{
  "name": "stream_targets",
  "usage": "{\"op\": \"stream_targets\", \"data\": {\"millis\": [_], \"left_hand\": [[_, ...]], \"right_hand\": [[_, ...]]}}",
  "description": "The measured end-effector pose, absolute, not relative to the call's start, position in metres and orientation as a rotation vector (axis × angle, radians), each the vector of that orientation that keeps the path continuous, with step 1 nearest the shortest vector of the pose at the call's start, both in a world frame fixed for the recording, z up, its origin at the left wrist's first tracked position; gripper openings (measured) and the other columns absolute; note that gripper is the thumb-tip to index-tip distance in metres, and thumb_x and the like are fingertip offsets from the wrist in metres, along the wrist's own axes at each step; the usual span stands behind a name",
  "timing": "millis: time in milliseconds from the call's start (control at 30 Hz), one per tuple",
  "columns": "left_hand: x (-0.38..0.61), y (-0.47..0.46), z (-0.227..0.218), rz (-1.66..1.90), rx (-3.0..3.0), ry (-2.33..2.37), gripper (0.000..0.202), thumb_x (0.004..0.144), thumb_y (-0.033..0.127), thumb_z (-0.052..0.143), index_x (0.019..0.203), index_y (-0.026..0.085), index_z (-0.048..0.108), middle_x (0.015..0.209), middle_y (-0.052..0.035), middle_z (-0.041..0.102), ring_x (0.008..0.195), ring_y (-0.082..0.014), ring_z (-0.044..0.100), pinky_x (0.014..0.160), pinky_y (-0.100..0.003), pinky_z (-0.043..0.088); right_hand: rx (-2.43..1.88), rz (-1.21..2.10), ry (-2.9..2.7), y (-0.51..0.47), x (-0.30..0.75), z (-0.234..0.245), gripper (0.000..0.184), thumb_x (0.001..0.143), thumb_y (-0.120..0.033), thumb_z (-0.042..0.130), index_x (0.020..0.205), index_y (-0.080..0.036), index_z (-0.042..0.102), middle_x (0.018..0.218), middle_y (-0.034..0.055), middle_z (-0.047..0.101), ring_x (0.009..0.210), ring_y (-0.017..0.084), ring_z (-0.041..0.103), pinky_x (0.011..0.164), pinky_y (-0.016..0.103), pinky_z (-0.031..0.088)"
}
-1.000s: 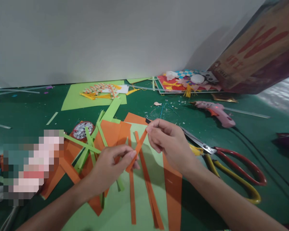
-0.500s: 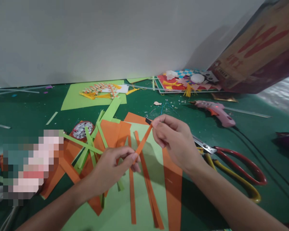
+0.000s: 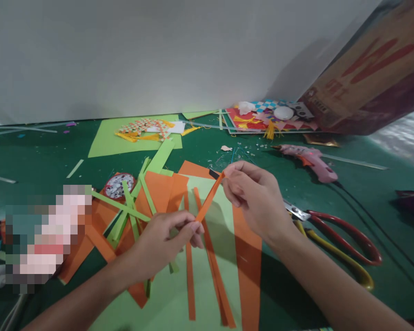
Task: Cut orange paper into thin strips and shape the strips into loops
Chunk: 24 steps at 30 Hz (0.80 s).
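Note:
An orange paper strip (image 3: 209,198) is stretched between both hands above the green mat. My left hand (image 3: 165,241) pinches its lower end with thumb and forefinger. My right hand (image 3: 255,200) pinches its upper end, fingers closed. Beneath the hands lie a light green paper sheet (image 3: 179,294), several orange strips (image 3: 189,276) and a wider orange piece (image 3: 248,276).
Red and yellow scissors (image 3: 334,243) lie to the right, a pink glue gun (image 3: 308,158) beyond them. Green strips (image 3: 131,207) and a tub of googly eyes (image 3: 119,185) sit left. Woven paper crafts (image 3: 145,128) and a cardboard box (image 3: 365,78) stand at the back.
My right hand has slid up and to the right along the orange strip, drawing it out longer. My left hand has shifted slightly right and kept its pinch.

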<state>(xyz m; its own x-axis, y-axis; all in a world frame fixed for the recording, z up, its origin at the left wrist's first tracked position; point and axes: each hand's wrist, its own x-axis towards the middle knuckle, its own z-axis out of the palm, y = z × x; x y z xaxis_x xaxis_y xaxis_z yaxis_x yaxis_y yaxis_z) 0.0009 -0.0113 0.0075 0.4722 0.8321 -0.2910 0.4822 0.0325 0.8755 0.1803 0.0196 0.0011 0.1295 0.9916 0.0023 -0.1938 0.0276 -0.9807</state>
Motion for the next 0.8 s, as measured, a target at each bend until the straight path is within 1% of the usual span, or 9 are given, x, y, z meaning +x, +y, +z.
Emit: {"op": "stream_targets", "data": {"millis": [100,200,300,400,500,600,700,800], "left_hand": [[0.001,-0.011,0.008,0.407,1.624,1.165,0.030,0.090,0.036,0.042,0.076,0.017,0.062,0.075,-0.0025,0.071,0.071,-0.0153,0.064,0.063,-0.024,0.046],[0.000,-0.010,0.007,0.442,1.630,1.167,0.027,0.088,0.037,0.046,0.078,0.018,0.062,0.077,-0.0024,0.070,0.071,-0.0152,0.064,0.064,-0.025,0.046],[0.001,-0.010,0.005,0.499,1.627,1.195,0.025,0.087,0.036,0.048,0.074,0.018,0.059,0.073,-0.0016,0.070,0.068,-0.0141,0.063,0.063,-0.023,0.046],[0.001,-0.010,0.004,0.585,1.590,1.191,0.024,0.088,0.034,0.049,0.071,0.018,0.057,0.069,-0.0001,0.069,0.065,-0.0119,0.062,0.060,-0.020,0.045],[0.000,-0.011,0.005,0.640,1.577,1.185,0.023,0.088,0.031,0.049,0.072,0.018,0.060,0.065,0.0010,0.068,0.060,-0.0099,0.060,0.052,-0.017,0.042],[0.000,-0.011,0.006,0.657,1.597,1.197,0.023,0.087,0.029,0.050,0.071,0.018,0.063,0.062,0.0013,0.068,0.051,-0.0078,0.054,0.045,-0.016,0.037],[0.000,-0.011,0.005,0.660,1.629,1.218,0.027,0.087,0.029,0.049,0.068,0.017,0.064,0.061,0.0013,0.068,0.045,-0.0064,0.048,0.043,-0.017,0.033],[-0.001,-0.010,0.005,0.656,1.614,1.217,0.027,0.088,0.030,0.049,0.069,0.018,0.064,0.063,0.0003,0.069,0.052,-0.0086,0.056,0.048,-0.018,0.038]], "right_hand": [[-1.126,1.206,-1.015,0.017,0.177,0.001,0.011,0.075,-0.017,0.055,0.065,-0.018,0.052,0.040,-0.0094,0.035,0.036,0.004,0.032,0.039,0.021,0.020],[-1.131,1.277,-1.096,0.013,0.173,0.000,0.008,0.074,-0.021,0.057,0.067,-0.018,0.054,0.039,-0.0097,0.037,0.035,0.004,0.031,0.039,0.021,0.019],[-1.119,1.364,-1.185,0.009,0.168,0.000,0.014,0.074,-0.027,0.059,0.067,-0.018,0.053,0.039,-0.0098,0.038,0.034,0.004,0.030,0.038,0.020,0.020],[-1.101,1.440,-1.267,0.007,0.165,0.000,0.019,0.075,-0.032,0.060,0.065,-0.018,0.052,0.040,-0.0097,0.039,0.034,0.004,0.031,0.037,0.019,0.022],[-1.113,1.485,-1.336,0.007,0.164,-0.001,0.022,0.075,-0.033,0.061,0.063,-0.018,0.051,0.041,-0.0090,0.040,0.035,0.004,0.032,0.036,0.019,0.023],[-1.128,1.497,-1.373,0.007,0.163,-0.001,0.021,0.075,-0.032,0.061,0.063,-0.018,0.052,0.041,-0.0087,0.040,0.036,0.004,0.033,0.036,0.018,0.024],[-1.102,1.510,-1.367,0.006,0.163,0.000,0.021,0.076,-0.032,0.059,0.063,-0.018,0.051,0.041,-0.0092,0.039,0.036,0.004,0.033,0.035,0.017,0.025],[-1.094,1.527,-1.365,0.006,0.163,0.001,0.020,0.076,-0.031,0.059,0.062,-0.018,0.051,0.041,-0.0092,0.039,0.036,0.004,0.033,0.035,0.017,0.024]]}}
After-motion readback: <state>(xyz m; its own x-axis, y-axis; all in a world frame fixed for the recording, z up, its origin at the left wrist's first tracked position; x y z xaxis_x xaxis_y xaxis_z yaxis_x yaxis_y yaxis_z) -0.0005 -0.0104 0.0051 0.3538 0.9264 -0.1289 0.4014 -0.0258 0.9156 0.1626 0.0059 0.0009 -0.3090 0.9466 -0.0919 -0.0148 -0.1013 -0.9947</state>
